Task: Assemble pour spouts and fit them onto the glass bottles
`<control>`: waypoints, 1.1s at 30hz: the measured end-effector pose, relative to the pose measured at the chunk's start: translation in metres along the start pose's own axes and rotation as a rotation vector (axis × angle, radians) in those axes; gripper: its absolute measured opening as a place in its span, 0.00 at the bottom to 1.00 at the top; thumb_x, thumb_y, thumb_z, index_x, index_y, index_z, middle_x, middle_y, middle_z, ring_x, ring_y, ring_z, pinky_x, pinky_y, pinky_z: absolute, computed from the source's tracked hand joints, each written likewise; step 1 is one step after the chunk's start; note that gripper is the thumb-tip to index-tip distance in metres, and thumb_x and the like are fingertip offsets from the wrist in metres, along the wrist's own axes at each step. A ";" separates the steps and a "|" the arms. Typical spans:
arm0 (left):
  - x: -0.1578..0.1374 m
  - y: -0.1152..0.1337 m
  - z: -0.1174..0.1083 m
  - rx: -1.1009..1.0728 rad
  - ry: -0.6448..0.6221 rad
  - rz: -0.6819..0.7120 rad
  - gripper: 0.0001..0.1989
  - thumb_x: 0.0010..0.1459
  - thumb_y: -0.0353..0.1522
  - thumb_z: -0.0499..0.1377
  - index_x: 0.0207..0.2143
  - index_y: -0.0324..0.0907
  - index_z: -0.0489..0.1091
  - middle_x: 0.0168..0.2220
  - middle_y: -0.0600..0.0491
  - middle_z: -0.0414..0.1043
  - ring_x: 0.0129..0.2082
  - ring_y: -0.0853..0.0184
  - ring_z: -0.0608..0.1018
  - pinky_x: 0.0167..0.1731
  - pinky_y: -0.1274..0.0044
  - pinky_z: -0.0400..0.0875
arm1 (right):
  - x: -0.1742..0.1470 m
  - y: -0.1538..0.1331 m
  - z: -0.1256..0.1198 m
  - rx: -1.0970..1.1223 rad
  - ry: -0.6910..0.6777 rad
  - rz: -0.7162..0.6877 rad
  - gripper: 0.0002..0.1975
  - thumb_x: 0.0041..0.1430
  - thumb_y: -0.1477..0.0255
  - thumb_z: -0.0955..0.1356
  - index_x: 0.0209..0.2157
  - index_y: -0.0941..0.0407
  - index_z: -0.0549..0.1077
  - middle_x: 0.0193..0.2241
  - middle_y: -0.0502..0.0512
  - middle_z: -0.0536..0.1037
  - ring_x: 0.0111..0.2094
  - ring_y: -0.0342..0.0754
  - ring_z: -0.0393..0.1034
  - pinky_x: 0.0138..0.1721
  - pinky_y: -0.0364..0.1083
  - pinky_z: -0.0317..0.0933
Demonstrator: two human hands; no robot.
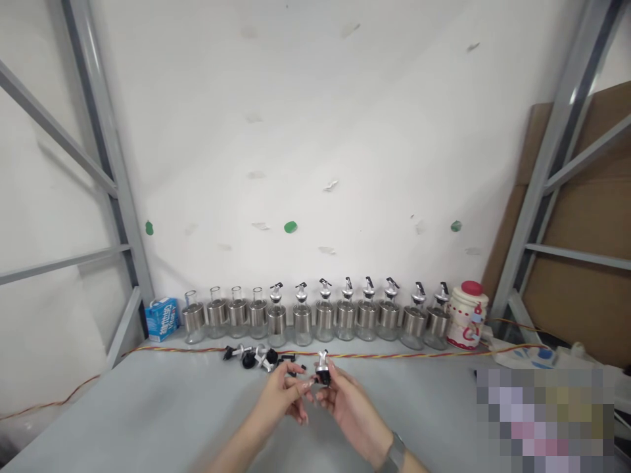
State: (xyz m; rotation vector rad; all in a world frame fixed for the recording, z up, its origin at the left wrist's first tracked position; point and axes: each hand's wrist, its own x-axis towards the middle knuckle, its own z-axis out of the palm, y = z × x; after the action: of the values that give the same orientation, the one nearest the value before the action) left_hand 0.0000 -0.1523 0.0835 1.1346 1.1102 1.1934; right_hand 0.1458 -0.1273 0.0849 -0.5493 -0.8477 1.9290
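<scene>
My right hand (352, 410) is closed around a pour spout (323, 365), silver on top with a black stopper below. The spout is upright above the grey table. Close to its left side, my left hand (280, 394) pinches a small black part (315, 380) between thumb and finger. Loose silver-and-black pour spouts (256, 358) lie in a heap beyond my left hand. Beside them are small black pieces (288, 359), partly hidden by my fingers.
Along the wall stand glass bottles with steel sleeves: several open-necked (236, 318), several with spouts (367, 318). A blue box (162, 320) flanks the row's left, a cream-and-red jar (467, 316) its right. A red-yellow twisted cord (394, 355) crosses the table (162, 407).
</scene>
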 end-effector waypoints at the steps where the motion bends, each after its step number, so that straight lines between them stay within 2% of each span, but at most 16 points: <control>1: 0.001 -0.002 0.000 0.022 -0.009 -0.006 0.19 0.44 0.42 0.58 0.32 0.42 0.53 0.20 0.57 0.70 0.11 0.75 0.69 0.12 0.84 0.62 | -0.001 0.000 0.001 0.023 -0.036 0.001 0.13 0.49 0.65 0.67 0.32 0.60 0.68 0.27 0.54 0.74 0.22 0.41 0.67 0.26 0.41 0.59; 4: 0.005 -0.009 -0.001 0.077 -0.026 -0.011 0.20 0.44 0.43 0.57 0.32 0.41 0.53 0.18 0.58 0.68 0.10 0.76 0.67 0.11 0.84 0.61 | 0.000 0.001 -0.001 0.109 -0.085 0.011 0.11 0.51 0.67 0.66 0.33 0.62 0.69 0.27 0.56 0.75 0.25 0.42 0.68 0.29 0.41 0.61; 8: 0.009 -0.013 -0.002 0.167 0.016 0.069 0.19 0.45 0.43 0.56 0.33 0.40 0.57 0.19 0.58 0.66 0.12 0.73 0.69 0.11 0.81 0.63 | 0.006 0.003 -0.007 0.223 -0.016 0.062 0.09 0.51 0.70 0.67 0.32 0.61 0.70 0.27 0.55 0.75 0.26 0.41 0.69 0.32 0.41 0.63; 10: 0.009 -0.015 -0.005 0.242 0.058 0.154 0.16 0.45 0.40 0.56 0.33 0.38 0.60 0.21 0.56 0.66 0.15 0.71 0.71 0.13 0.80 0.66 | 0.008 0.003 -0.009 0.258 0.038 0.072 0.07 0.50 0.72 0.68 0.31 0.61 0.70 0.26 0.54 0.76 0.26 0.41 0.70 0.33 0.41 0.64; 13: 0.008 -0.019 -0.010 0.391 0.127 0.326 0.13 0.45 0.35 0.58 0.34 0.39 0.67 0.26 0.53 0.69 0.22 0.69 0.74 0.23 0.77 0.70 | 0.011 0.002 -0.010 0.278 0.086 0.079 0.07 0.48 0.74 0.69 0.31 0.60 0.70 0.26 0.54 0.76 0.27 0.42 0.71 0.32 0.41 0.65; 17: 0.007 -0.026 -0.016 0.577 0.192 0.558 0.10 0.48 0.33 0.56 0.34 0.44 0.71 0.31 0.50 0.73 0.32 0.66 0.74 0.36 0.73 0.69 | 0.012 0.003 -0.011 0.291 0.116 0.097 0.07 0.48 0.74 0.69 0.32 0.60 0.70 0.28 0.56 0.77 0.30 0.44 0.72 0.34 0.42 0.65; 20: 0.007 -0.028 -0.017 0.659 0.214 0.665 0.10 0.50 0.32 0.54 0.35 0.44 0.72 0.33 0.48 0.74 0.34 0.65 0.74 0.38 0.72 0.68 | 0.012 0.005 -0.012 0.293 0.121 0.106 0.07 0.48 0.73 0.69 0.32 0.60 0.70 0.28 0.55 0.77 0.31 0.44 0.72 0.35 0.42 0.65; 25: 0.004 -0.025 -0.011 0.741 0.220 0.815 0.11 0.53 0.29 0.53 0.37 0.44 0.71 0.34 0.49 0.75 0.35 0.67 0.75 0.37 0.77 0.70 | 0.009 0.004 -0.012 0.243 0.063 0.095 0.09 0.49 0.71 0.68 0.33 0.60 0.69 0.28 0.54 0.76 0.29 0.43 0.71 0.35 0.42 0.64; 27: 0.004 -0.024 -0.009 0.680 0.241 0.770 0.10 0.52 0.30 0.53 0.36 0.44 0.72 0.32 0.50 0.75 0.31 0.68 0.75 0.33 0.78 0.71 | 0.008 0.003 -0.011 0.165 0.045 0.064 0.10 0.49 0.70 0.68 0.32 0.61 0.69 0.28 0.55 0.76 0.28 0.43 0.71 0.33 0.42 0.63; 30: 0.005 -0.021 -0.009 0.462 0.286 0.560 0.10 0.52 0.33 0.54 0.34 0.41 0.73 0.28 0.51 0.74 0.25 0.69 0.75 0.25 0.79 0.73 | 0.009 0.004 -0.009 0.022 0.056 -0.012 0.11 0.46 0.68 0.69 0.30 0.61 0.67 0.25 0.56 0.76 0.26 0.44 0.70 0.31 0.42 0.61; 33: 0.007 -0.017 -0.010 0.327 0.346 0.461 0.13 0.52 0.35 0.53 0.35 0.38 0.72 0.29 0.50 0.73 0.26 0.68 0.76 0.24 0.78 0.73 | 0.008 0.009 -0.006 -0.077 0.053 -0.067 0.15 0.44 0.66 0.70 0.32 0.60 0.66 0.24 0.54 0.75 0.23 0.43 0.69 0.30 0.43 0.60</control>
State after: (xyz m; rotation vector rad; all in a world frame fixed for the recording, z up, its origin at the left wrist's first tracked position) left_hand -0.0081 -0.1454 0.0653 1.5300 1.3859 1.6521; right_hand 0.1413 -0.1211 0.0741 -0.6077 -0.8981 1.8198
